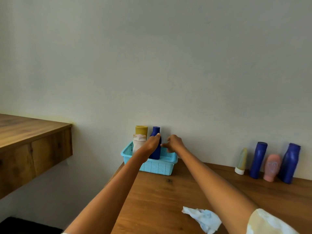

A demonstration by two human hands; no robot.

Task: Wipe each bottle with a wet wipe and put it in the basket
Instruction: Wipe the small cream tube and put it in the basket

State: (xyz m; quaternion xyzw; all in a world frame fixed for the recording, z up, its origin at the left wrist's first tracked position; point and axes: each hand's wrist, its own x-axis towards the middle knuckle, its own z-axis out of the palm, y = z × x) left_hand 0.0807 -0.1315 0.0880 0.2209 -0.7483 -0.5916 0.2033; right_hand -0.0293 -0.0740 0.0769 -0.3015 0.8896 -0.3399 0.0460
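Your left hand [152, 143] grips the dark blue bottle [156, 146] around its upper body, fingers curled across the front of it. The bottle stands upright in the light blue basket [157, 166], its long axis vertical and its cap end pointing up, base down inside the basket's right half. Just left of it in the same basket stand a pale pink bottle [138, 144] and, behind that, a yellow-capped bottle [141, 130], both upright too.

Your right hand [173, 143] hovers just to the right of the blue bottle with its fingers loosely spread and holding nothing; the fingertips reach toward the bottle's side, and you cannot tell whether they touch it.

The basket sits at the far left corner of the wooden table [168, 196], against the wall. The crumpled wet wipe [202, 217] lies on the table near you, under your right forearm. Along the wall to the right wait a pale tube [241, 162], two blue bottles [258, 160] and a pink bottle [271, 168] between them
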